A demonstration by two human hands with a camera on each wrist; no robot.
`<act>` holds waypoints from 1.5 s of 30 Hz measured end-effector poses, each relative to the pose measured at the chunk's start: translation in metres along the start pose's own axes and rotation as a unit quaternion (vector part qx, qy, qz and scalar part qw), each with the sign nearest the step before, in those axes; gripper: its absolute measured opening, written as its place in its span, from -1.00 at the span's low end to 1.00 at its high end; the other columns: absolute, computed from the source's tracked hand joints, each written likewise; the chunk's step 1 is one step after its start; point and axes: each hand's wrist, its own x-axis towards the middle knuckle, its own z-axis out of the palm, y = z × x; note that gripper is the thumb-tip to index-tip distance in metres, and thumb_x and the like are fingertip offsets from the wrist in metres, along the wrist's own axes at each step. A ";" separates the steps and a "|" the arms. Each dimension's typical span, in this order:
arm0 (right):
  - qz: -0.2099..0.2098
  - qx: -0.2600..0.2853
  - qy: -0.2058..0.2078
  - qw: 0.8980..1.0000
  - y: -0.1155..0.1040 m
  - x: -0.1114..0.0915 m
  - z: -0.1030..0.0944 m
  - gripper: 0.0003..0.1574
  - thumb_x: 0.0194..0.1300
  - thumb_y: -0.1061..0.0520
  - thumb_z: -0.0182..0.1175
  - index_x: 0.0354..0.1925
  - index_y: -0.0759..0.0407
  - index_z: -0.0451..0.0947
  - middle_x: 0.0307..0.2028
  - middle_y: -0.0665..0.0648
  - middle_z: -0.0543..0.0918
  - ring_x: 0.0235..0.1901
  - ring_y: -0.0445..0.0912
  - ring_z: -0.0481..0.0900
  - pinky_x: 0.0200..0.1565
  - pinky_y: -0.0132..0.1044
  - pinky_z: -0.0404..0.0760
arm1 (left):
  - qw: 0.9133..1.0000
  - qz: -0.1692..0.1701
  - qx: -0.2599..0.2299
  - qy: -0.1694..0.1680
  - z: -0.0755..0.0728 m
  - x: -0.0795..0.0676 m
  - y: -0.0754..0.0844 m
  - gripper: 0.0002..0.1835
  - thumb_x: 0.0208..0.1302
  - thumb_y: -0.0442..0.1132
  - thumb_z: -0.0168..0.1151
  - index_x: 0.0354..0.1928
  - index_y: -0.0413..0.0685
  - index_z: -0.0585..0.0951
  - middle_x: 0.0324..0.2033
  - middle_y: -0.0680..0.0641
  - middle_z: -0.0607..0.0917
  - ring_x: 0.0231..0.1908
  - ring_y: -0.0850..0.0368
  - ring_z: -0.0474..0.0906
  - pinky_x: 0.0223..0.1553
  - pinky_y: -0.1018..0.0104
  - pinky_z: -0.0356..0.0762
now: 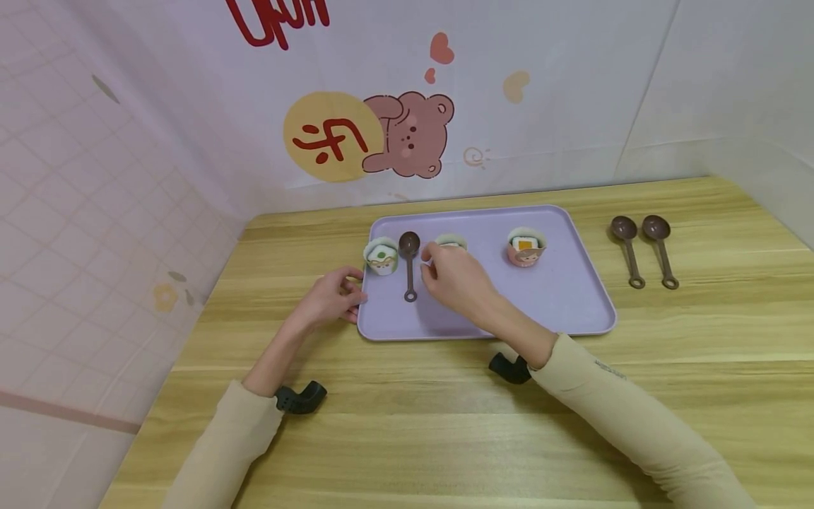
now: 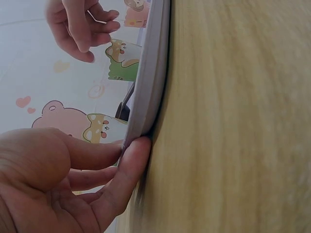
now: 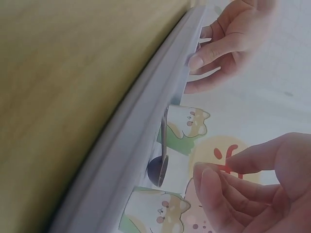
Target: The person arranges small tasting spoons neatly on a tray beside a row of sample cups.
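A lilac tray lies on the wooden table, and my left hand pinches its left rim. In the left wrist view, that thumb is on the tray's upper side and a finger is at its lower edge. My right hand hovers over the tray with loosely bent fingers, holding nothing. Close to it lies a brown measuring spoon. A paper cup beyond the right hand is partly hidden by it. Another dog-printed cup stands at the tray's left edge, left of the spoon.
A pink paper cup with an orange-and-white top stands on the tray's right half. Two more brown measuring spoons, a nearer-left one and a right one, lie right of the tray. A printed cloth wall rises behind the table.
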 end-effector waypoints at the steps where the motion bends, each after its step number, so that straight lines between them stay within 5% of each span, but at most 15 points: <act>1: -0.002 0.000 0.003 1.000 0.000 -0.001 -0.001 -0.81 0.37 0.26 0.16 -0.12 0.36 0.61 -0.45 0.11 0.65 -0.47 -0.08 0.57 -0.42 -0.22 0.65 | 1.000 0.000 0.000 0.000 0.000 0.000 0.000 -0.53 0.45 -0.46 0.14 0.34 -0.38 0.33 -0.12 -0.31 0.55 -0.47 0.09 0.63 -0.35 0.22 0.79; 22: -0.012 0.007 0.025 1.000 0.014 -0.016 -0.022 -0.83 0.38 0.24 0.17 -0.14 0.31 0.62 -0.43 0.13 0.70 -0.53 -0.09 0.58 -0.54 -0.28 0.59 | 1.000 -0.004 0.001 0.001 0.000 -0.001 0.000 -0.53 0.45 -0.46 0.14 0.34 -0.37 0.33 -0.12 -0.32 0.55 -0.45 0.06 0.63 -0.34 0.22 0.79; 32: -0.005 -0.014 0.036 0.999 0.024 -0.024 -0.032 -0.81 0.38 0.24 0.15 -0.12 0.31 0.63 -0.44 0.11 0.71 -0.61 -0.12 0.53 -0.48 -0.16 0.55 | 1.000 -0.006 0.004 0.003 0.001 -0.001 0.001 -0.52 0.45 -0.45 0.14 0.34 -0.37 0.33 -0.12 -0.31 0.55 -0.45 0.06 0.63 -0.35 0.22 0.79; 45: 0.005 -0.004 0.035 0.999 0.032 -0.030 -0.042 -0.80 0.37 0.25 0.14 -0.11 0.33 0.62 -0.41 0.15 0.71 -0.50 -0.06 0.60 -0.51 -0.22 0.60 | 1.000 -0.008 0.006 0.008 0.001 -0.002 0.001 -0.51 0.45 -0.44 0.16 0.35 -0.35 0.33 -0.11 -0.30 0.55 -0.43 0.06 0.63 -0.34 0.22 0.79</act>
